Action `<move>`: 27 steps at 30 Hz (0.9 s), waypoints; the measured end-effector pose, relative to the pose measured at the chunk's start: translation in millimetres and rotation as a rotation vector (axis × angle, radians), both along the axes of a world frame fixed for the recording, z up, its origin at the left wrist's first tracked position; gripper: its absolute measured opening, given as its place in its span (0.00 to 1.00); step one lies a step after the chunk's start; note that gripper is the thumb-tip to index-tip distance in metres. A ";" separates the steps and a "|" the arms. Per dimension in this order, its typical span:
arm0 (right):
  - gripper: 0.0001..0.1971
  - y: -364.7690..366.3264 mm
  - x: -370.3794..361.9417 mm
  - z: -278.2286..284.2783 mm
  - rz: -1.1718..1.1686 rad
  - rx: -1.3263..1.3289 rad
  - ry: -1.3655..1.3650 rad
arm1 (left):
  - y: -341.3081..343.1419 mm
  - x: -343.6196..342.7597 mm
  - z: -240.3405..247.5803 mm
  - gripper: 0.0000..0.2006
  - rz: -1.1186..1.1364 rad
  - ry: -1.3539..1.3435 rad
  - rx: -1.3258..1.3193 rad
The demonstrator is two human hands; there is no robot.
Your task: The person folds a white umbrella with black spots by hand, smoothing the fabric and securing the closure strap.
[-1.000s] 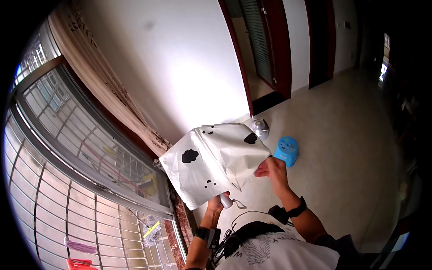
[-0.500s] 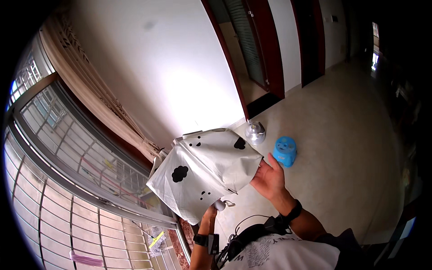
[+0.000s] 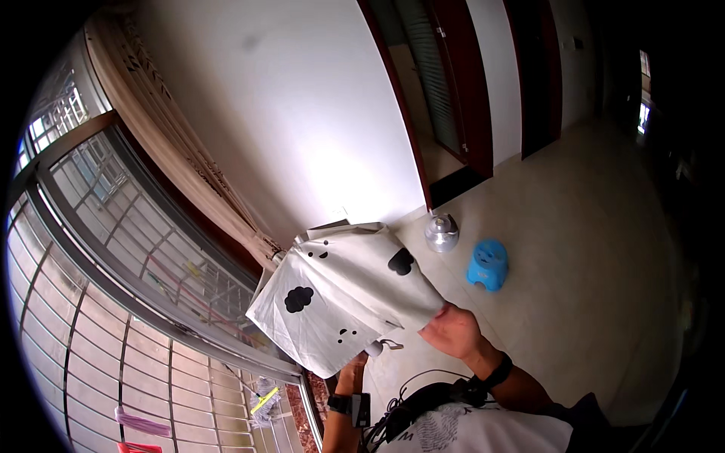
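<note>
A half-collapsed umbrella (image 3: 355,283), its off-white canopy printed with black clouds and little faces, hangs in front of me. From below, its rounded grey handle end (image 3: 374,349) with a thin strap sticks out beside my left hand (image 3: 353,370). That hand is closed around the handle area, and its fingers are largely hidden by the canopy. On the right, my right hand (image 3: 453,332) is closed on the canopy's edge, palm turned up, drawing the cloth to a point. The umbrella's ribs and shaft are covered by the fabric.
On the tiled floor beyond the umbrella stand a silver kettle (image 3: 442,234) and a small blue stool (image 3: 488,266). To the left run a barred sliding window (image 3: 151,249) and a beige curtain (image 3: 177,143). A mop head with a yellow bar (image 3: 264,402) shows behind the bars.
My right hand has moved down slightly and closed from spread fingers onto the canopy edge. The cloth there is pulled lower. The whole view has shifted a little.
</note>
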State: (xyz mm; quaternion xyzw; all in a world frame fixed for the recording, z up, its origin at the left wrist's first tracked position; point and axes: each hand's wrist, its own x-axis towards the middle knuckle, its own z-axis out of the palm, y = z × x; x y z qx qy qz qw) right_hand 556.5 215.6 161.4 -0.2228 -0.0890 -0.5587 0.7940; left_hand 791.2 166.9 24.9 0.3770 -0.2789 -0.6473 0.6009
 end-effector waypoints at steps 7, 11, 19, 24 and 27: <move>0.20 -10.7 24.3 -12.0 -0.690 -0.315 0.862 | 2.2 -17.4 11.2 0.08 -0.075 -0.008 -0.022; 0.21 -37.4 25.5 -10.6 -0.810 -0.608 0.908 | 12.9 -6.1 7.3 0.08 -0.053 -0.028 -0.015; 0.23 -41.1 8.9 -5.5 -0.966 -0.473 1.160 | 14.9 -28.3 26.3 0.09 -0.151 -0.068 -0.067; 0.22 -24.2 -1.6 -3.7 -1.318 -0.756 1.703 | 9.2 -54.1 64.9 0.06 -0.157 -0.013 0.048; 0.20 -18.8 6.0 -5.6 -1.297 -0.885 1.819 | 9.9 -46.5 77.8 0.04 -0.048 -0.040 0.068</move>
